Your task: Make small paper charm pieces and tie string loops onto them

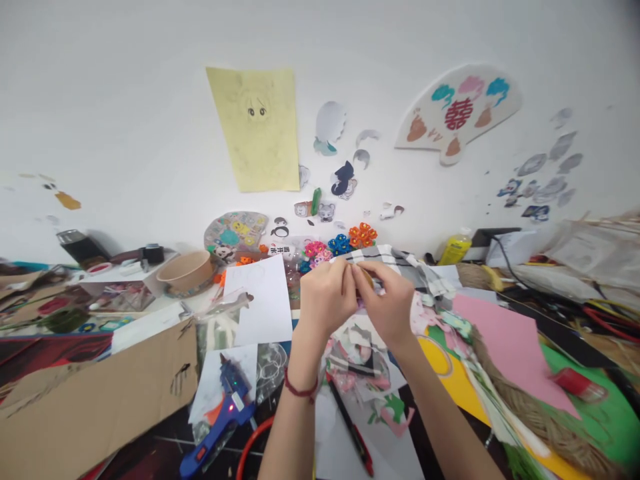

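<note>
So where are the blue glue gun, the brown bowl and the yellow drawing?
Blue glue gun (219, 435): head view, on its handle.
Brown bowl (184, 275): head view, on its outer wall.
Yellow drawing (265, 157): head view, lower part of the sheet.

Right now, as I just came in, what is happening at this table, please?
The left hand and right hand meet at the fingertips around a small brown piece, mostly hidden. A blue glue gun with small lights on lies at left; a pen lies between the forearms.
</note>
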The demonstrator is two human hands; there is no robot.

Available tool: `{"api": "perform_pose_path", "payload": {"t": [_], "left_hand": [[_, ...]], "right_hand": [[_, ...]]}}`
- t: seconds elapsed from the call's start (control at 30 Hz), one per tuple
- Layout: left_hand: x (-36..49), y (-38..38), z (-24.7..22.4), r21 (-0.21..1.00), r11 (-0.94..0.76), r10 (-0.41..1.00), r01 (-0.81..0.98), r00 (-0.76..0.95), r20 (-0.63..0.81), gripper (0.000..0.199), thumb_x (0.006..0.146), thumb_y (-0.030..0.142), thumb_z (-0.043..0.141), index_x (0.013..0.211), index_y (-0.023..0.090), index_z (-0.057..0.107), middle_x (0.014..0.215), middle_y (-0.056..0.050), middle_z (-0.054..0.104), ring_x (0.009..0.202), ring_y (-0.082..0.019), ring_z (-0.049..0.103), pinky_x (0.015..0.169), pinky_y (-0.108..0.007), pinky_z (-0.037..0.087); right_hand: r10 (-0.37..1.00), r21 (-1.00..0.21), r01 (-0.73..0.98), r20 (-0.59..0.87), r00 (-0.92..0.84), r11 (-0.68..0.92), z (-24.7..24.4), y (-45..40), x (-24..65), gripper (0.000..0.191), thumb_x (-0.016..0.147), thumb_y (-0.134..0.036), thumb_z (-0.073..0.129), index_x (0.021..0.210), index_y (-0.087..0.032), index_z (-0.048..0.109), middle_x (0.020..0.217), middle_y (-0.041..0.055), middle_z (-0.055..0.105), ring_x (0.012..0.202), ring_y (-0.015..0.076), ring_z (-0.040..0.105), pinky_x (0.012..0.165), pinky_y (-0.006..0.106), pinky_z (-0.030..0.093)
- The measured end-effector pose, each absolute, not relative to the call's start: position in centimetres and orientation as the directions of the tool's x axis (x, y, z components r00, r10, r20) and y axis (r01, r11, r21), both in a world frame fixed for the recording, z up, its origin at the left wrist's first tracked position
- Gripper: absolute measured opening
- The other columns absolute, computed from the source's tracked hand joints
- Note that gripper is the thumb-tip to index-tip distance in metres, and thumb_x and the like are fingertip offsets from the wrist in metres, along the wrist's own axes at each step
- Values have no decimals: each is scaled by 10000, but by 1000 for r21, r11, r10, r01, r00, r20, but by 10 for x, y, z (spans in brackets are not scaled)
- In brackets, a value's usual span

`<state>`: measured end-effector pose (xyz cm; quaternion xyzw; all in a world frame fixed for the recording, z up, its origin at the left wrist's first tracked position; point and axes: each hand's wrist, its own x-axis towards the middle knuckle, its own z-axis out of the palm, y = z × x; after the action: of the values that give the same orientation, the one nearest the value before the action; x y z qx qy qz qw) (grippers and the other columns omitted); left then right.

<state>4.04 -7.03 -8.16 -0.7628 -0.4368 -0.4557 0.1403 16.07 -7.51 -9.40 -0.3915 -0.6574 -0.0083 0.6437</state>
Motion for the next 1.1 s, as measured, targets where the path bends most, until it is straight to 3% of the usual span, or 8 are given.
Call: {"api": "perform_pose_path", "payload": {"t": [0.2, 0.47, 0.83, 0.97, 1.1], "left_hand": [[40, -75, -75, 138, -506, 606, 852, 237, 760, 212, 956, 240, 397, 814, 182, 543, 700, -49, 644, 669, -186, 629, 602, -282, 380], [45, -95, -67, 102, -344, 756, 934, 211, 620, 211, 969, 257, 381, 944, 185, 578, 804, -74, 697, 760, -239, 679, 613, -297, 410], [28, -128, -184, 124, -278, 871, 953, 195, 450, 213, 975, 201, 380, 928, 139, 578, 788, -103, 668, 736, -230, 667, 618, -287, 448], [24, -123, -205, 122, -336, 860, 934, 251, 445, 198, 980, 178, 370, 945, 147, 562, 802, -100, 658, 754, -234, 654, 607, -291, 439], [22, -121, -210, 139, -367, 850, 920, 271, 452, 196, 991, 199, 364, 934, 167, 548, 800, -86, 645, 755, -225, 636, 620, -291, 437]], "right_hand": [[712, -717, 246, 691, 126, 652, -101, -69, 165, 159, 875, -341, 628, 895, -191, 676, 867, 52, 724, 807, 203, 694, 770, 322, 551], [702, -684, 316, 709, 75, 657, -110, -67, 172, 173, 863, -353, 625, 881, -191, 681, 862, 51, 712, 805, 207, 675, 788, 330, 525], [830, -786, 269, 541, -137, 557, -217, -95, 161, 260, 890, -421, 575, 884, -176, 660, 827, 52, 711, 753, 199, 681, 706, 308, 543], [846, -804, 262, 503, -177, 534, -232, -94, 165, 283, 888, -443, 585, 902, -177, 678, 796, 49, 719, 672, 187, 677, 620, 299, 550], [850, -805, 274, 507, -145, 527, -232, -96, 169, 265, 869, -440, 623, 868, -186, 697, 786, 52, 731, 678, 194, 686, 656, 323, 562]]}}
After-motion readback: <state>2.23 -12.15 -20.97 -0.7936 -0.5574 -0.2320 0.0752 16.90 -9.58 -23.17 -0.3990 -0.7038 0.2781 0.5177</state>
